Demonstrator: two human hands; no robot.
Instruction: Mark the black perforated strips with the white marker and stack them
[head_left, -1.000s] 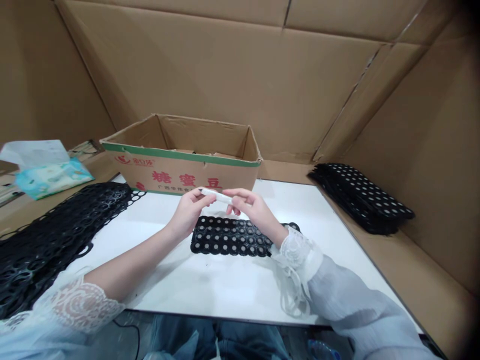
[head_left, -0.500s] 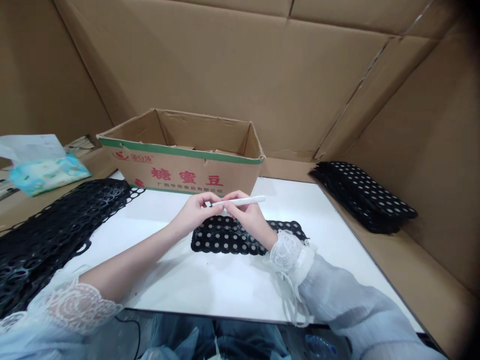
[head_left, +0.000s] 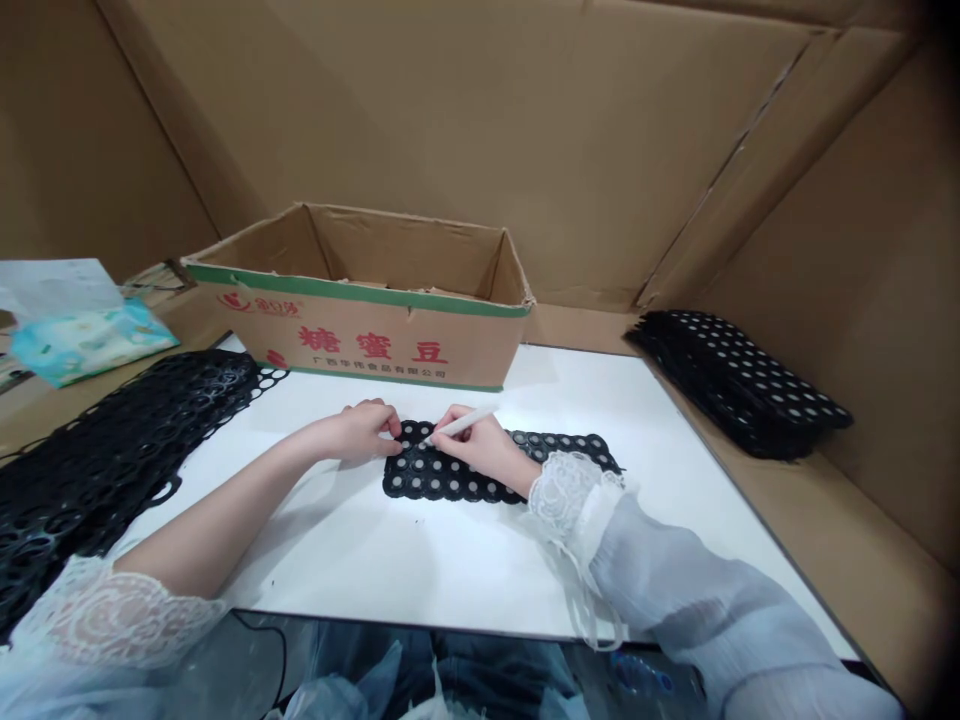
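A black perforated mat (head_left: 450,475) with round holes lies flat on the white tabletop (head_left: 420,560). My right hand (head_left: 480,450) is closed around a white pen-like tool (head_left: 459,426), its tip resting on the mat near the upper left corner. My left hand (head_left: 360,432) rests at the mat's left edge, fingers curled and pressing on it.
An open cardboard box (head_left: 360,300) with red characters stands behind the mat. A heap of black ring mesh (head_left: 97,450) lies at left, a stack of black perforated mats (head_left: 739,385) at right. A tissue pack (head_left: 79,335) sits far left. Cardboard walls enclose the table.
Both hands have come down from holding the tool in the air. The right hand now grips it like a pen on the mat, and the left hand has let go and pressed on the mat's edge.
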